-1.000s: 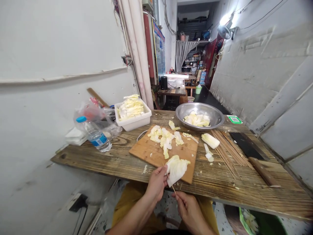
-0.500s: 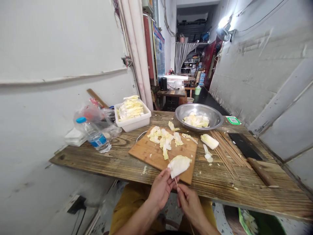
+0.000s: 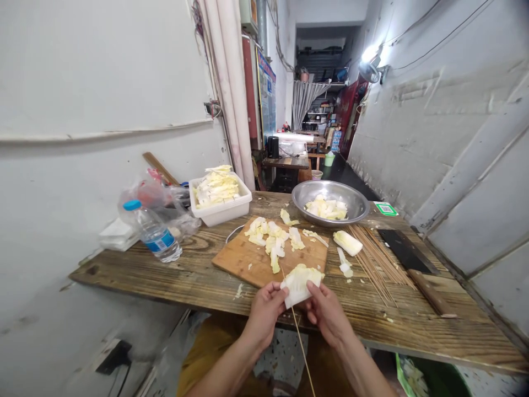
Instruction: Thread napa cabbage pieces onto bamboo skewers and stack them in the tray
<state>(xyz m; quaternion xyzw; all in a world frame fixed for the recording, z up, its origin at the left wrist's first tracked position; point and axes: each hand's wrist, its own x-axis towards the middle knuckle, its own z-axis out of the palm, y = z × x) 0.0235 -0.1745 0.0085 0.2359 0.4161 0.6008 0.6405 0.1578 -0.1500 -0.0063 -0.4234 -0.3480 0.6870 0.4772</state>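
A pale cabbage leaf (image 3: 301, 285) is held between my two hands, over the near edge of the wooden cutting board (image 3: 231, 263). My left hand (image 3: 268, 307) pinches its left side, and my right hand (image 3: 326, 309) pinches its right side. A thin bamboo skewer (image 3: 303, 350) passes by the leaf, its tip showing above and its long end hanging below toward my lap. Several loose cabbage pieces (image 3: 273, 240) lie on the board beyond my hands.
A white tub (image 3: 221, 212) piled with cabbage stands at the back left, a steel bowl (image 3: 355, 207) of cabbage at the back right. Bamboo skewers (image 3: 378, 264), a cabbage chunk (image 3: 347, 242) and a cleaver (image 3: 407, 251) lie right. A water bottle (image 3: 159, 237) stands left.
My right hand has let go of the skewer's lower part and moved up to the leaf's right edge. The leaf now faces me more squarely. My left hand keeps its hold.
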